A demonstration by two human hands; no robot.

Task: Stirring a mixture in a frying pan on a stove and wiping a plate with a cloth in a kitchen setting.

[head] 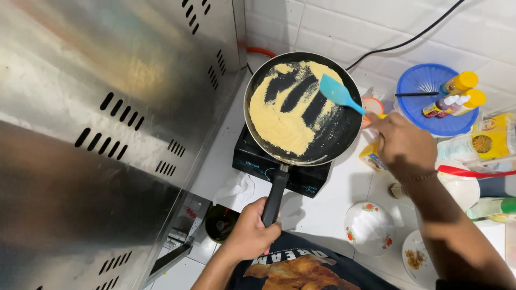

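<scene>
White tiled counter and white tiled wall fill the right of the frame; a large stainless steel cabinet (pixel 107 134) with slotted vents fills the left.

A black frying pan (pixel 344 134) sits at upper centre on a small black portable stove (pixel 252 161). Its long axis runs near vertical in the frame: the round body is up, and the black handle (pixel 275 196) points down toward the person. The left hand (pixel 250 233), at lower centre, is closed in a full grip around the end of that handle.

A blue spatula (pixel 336 92) lies over the pan's upper right area, with its blade toward upper left and its shaft slanting down to the right. The right hand (pixel 403 142), at right of the pan, is closed on the shaft's far end. The pan holds a thin yellow batter layer (pixel 279 123), scraped into dark streaks where bare pan shows.

At upper right a blue plastic basket (pixel 416 80) holds small bottles with yellow caps (pixel 457 91). Yellow packets (pixel 492 139) lie just beside it. A white bowl with flower print (pixel 370 228) stands upside down at lower right, near a white plate (pixel 416 260) bearing brown crumbs. A crumpled white cloth (pixel 236 188) lies left of the handle, and a black cable (pixel 408 37) runs along the wall.
</scene>
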